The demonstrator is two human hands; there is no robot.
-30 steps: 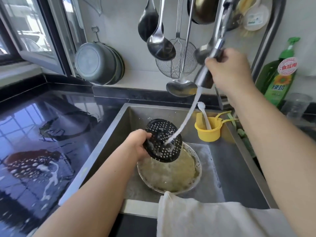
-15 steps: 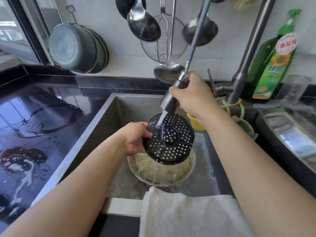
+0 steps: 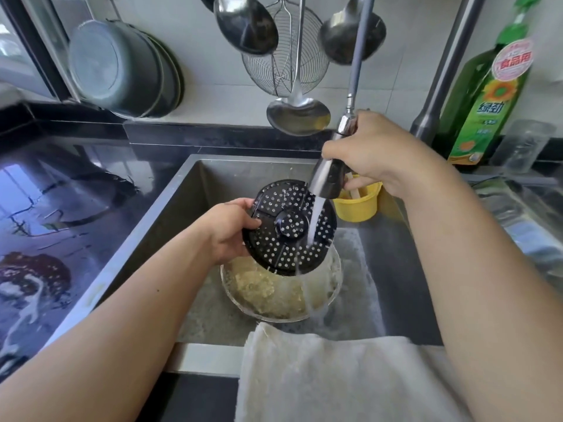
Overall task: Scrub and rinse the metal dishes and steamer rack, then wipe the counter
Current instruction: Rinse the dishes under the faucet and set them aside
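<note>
You hold the round black perforated steamer rack (image 3: 289,228) tilted over the steel sink (image 3: 189,190), its face turned toward you, just above the shallow round metal dish (image 3: 278,292) of foamy yellowish water on the sink floor. Your left hand (image 3: 230,228) grips the rack's left rim, thumb on the near face and fingers curled behind. Your right hand (image 3: 370,147) is clenched round the chrome pull-out faucet sprayer (image 3: 327,178), angling it down and left so the water stream (image 3: 313,217) strikes the rack's right half and runs off into the dish.

A yellow plastic cup (image 3: 358,205) stands just behind the rack to the right, partly hidden by the sprayer. A white cloth (image 3: 335,379) drapes over the sink's near edge. To the left, the glossy black tabletop (image 3: 61,208) is wet, with soapy smears. On the far wall hang ladles (image 3: 246,24), a wire skimmer (image 3: 286,68) and stacked metal pans (image 3: 122,68); a green dish-soap bottle (image 3: 487,95) stands far right.
</note>
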